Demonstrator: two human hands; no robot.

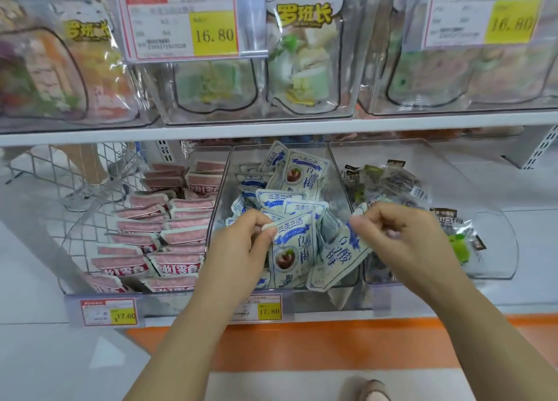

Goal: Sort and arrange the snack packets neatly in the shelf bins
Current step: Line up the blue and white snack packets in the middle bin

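Observation:
The middle clear bin on the lower shelf holds a loose heap of blue-and-white plum packets. My left hand pinches the top corner of one upright blue-and-white packet at the bin's front. My right hand grips another blue-and-white packet, tilted and leaning over the front right of the bin. The left bin holds pink packets stacked in rows. The right bin holds dark transparent packets lying loose.
The upper shelf carries clear bins of large snack bags with 16.80 price tags. Price labels hang on the lower shelf's front edge. A wire basket stands behind at left. An orange floor band and a shoe lie below.

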